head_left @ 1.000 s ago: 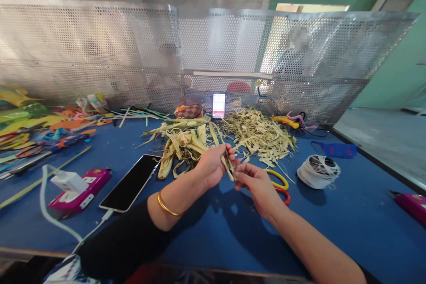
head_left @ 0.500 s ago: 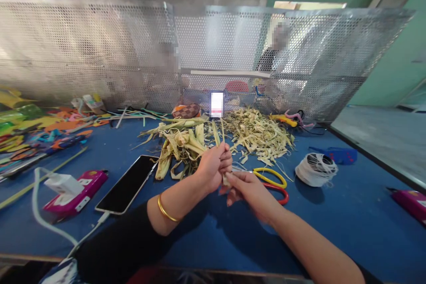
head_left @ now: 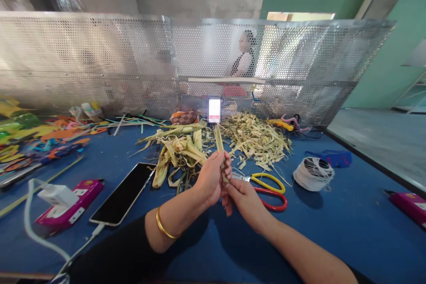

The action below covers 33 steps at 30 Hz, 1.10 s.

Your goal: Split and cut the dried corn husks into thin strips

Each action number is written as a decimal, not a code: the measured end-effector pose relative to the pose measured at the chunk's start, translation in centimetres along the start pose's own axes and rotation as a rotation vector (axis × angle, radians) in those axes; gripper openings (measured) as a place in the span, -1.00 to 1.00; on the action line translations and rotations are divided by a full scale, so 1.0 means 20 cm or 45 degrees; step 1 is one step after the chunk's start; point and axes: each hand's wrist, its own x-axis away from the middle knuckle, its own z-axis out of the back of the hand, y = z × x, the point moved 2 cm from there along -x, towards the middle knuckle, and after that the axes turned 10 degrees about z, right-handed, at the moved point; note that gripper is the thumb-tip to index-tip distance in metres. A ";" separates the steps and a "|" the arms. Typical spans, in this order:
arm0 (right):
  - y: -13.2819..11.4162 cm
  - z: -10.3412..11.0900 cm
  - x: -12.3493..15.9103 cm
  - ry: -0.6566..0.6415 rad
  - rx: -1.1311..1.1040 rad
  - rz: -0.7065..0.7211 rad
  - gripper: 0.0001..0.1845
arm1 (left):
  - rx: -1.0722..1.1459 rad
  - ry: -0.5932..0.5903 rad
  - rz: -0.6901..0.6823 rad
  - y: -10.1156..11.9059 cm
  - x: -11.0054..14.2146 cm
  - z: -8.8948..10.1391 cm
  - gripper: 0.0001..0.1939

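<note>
My left hand point(head_left: 213, 176) is closed around a pale strip of dried corn husk point(head_left: 218, 136), which sticks up above the fist. Just below, the fingers of my right hand point(head_left: 245, 199) pinch the strip's lower end, close against the left palm. Whole dried husks point(head_left: 184, 147) lie in a heap beyond the left hand. A heap of small husk scraps point(head_left: 259, 140) spreads out to the right of it. Scissors with one yellow and one red handle point(head_left: 281, 207) rest beside my right hand, their blades partly hidden behind it.
A ball of white string point(head_left: 313, 175) stands at the right, near a blue object point(head_left: 337, 158). On the left lie a charging phone point(head_left: 124, 195), a magenta power strip point(head_left: 80, 199) and colourful scraps point(head_left: 63, 128). A perforated metal screen point(head_left: 133, 53) closes the back; a person shows behind it.
The view has tilted up slightly, so things sit lower. More of the husk strip shows between my hands. The person behind the screen appears further left.
</note>
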 end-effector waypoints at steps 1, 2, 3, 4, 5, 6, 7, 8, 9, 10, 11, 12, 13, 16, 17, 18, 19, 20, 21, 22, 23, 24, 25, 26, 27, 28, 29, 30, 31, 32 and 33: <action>0.01 0.00 0.00 -0.004 0.030 -0.002 -0.55 | -0.045 0.016 0.004 0.00 0.00 0.00 -0.84; 0.01 0.00 0.00 -0.011 0.069 -0.006 -0.55 | -0.078 0.028 0.024 0.01 0.00 0.01 -0.85; 0.02 -0.01 0.00 -0.019 0.116 -0.013 -0.56 | -0.097 0.038 0.049 0.01 0.01 0.01 -0.86; 0.02 -0.01 0.01 -0.032 0.167 -0.021 -0.57 | -0.106 0.051 0.077 0.01 0.01 0.01 -0.86; 0.02 -0.01 0.01 -0.055 0.217 -0.029 -0.58 | -0.113 0.067 0.102 0.02 0.01 0.02 -0.87; 0.02 -0.02 0.01 -0.089 0.262 -0.036 -0.60 | -0.128 0.085 0.124 0.02 0.01 0.02 -0.86; 0.02 -0.02 0.02 -0.134 0.299 -0.040 -0.63 | -0.155 0.108 0.134 0.02 0.01 0.02 -0.86; 0.01 -0.01 0.02 -0.181 0.331 -0.041 -0.65 | -0.191 0.131 0.127 0.02 0.01 0.02 -0.85; 0.00 -0.01 0.02 -0.210 0.360 -0.030 -0.67 | -0.233 0.152 0.107 0.03 0.01 0.03 -0.84; -0.02 0.01 0.02 -0.202 0.382 0.000 -0.68 | -0.281 0.168 0.082 0.03 0.01 0.03 -0.82; -0.04 0.03 0.01 -0.146 0.391 0.043 -0.71 | -0.337 0.180 0.056 0.03 0.01 0.03 -0.81; -0.07 0.06 0.00 -0.048 0.379 0.092 -0.73 | -0.404 0.185 0.034 0.02 0.01 0.03 -0.80; -0.09 0.09 -0.02 0.073 0.339 0.136 -0.75 | -0.482 0.180 0.024 0.02 0.01 0.03 -0.78; -0.12 0.17 -0.05 0.312 0.078 0.140 -0.69 | -0.769 0.092 0.055 -0.04 0.00 0.03 -0.74; -0.12 0.18 -0.06 0.333 -0.015 0.105 -0.67 | -0.868 0.049 0.066 -0.06 0.00 0.03 -0.73; -0.12 0.19 -0.06 0.340 -0.094 0.070 -0.66 | -0.965 0.007 0.075 -0.08 0.00 0.03 -0.72; -0.11 0.20 -0.07 0.341 -0.161 0.035 -0.64 | -1.048 -0.020 0.069 -0.10 0.00 0.03 -0.72; -0.10 0.20 -0.07 0.341 -0.218 0.002 -0.64 | -1.119 -0.050 0.055 -0.11 0.00 0.03 -0.74; -0.09 0.21 -0.08 0.347 -0.269 -0.030 -0.64 | -1.174 -0.067 0.043 -0.11 0.00 0.03 -0.75; -0.08 0.23 -0.08 0.368 -0.317 -0.048 -0.65 | -1.207 -0.066 0.039 -0.11 0.00 0.03 -0.76; -0.08 0.25 -0.10 0.425 -0.362 -0.054 -0.67 | -1.212 -0.052 0.054 -0.11 0.00 0.03 -0.77; -0.07 0.27 -0.12 0.510 -0.400 -0.051 -0.69 | -1.187 -0.022 0.085 -0.11 0.00 0.03 -0.77; -0.07 0.31 -0.14 0.616 -0.425 -0.030 -0.71 | -1.135 0.024 0.126 -0.10 0.00 0.04 -0.77; -0.06 0.35 -0.17 0.764 -0.439 -0.018 -0.74 | -1.060 0.078 0.169 -0.09 0.00 0.04 -0.77; -0.06 0.39 -0.20 0.828 -0.435 -0.022 -0.78 | -0.969 0.133 0.203 -0.08 0.00 0.04 -0.78; -0.05 0.42 -0.24 0.862 -0.427 -0.030 -0.80 | -0.876 0.182 0.223 -0.07 0.00 0.04 -0.80; -0.04 0.44 -0.28 0.876 -0.414 -0.053 -0.82 | -0.789 0.230 0.228 -0.06 0.00 0.05 -0.81; -0.02 0.46 -0.32 0.874 -0.399 -0.087 -0.82 | -0.711 0.273 0.222 -0.04 0.00 0.05 -0.83; 0.00 0.47 -0.36 0.866 -0.386 -0.122 -0.80 | -0.644 0.304 0.210 -0.03 0.00 0.05 -0.84; 0.02 0.48 -0.41 0.857 -0.374 -0.155 -0.77 | -0.589 0.326 0.196 -0.02 0.00 0.05 -0.84; 0.04 0.48 -0.45 0.845 -0.366 -0.179 -0.75 | -0.549 0.339 0.186 -0.01 0.00 0.05 -0.84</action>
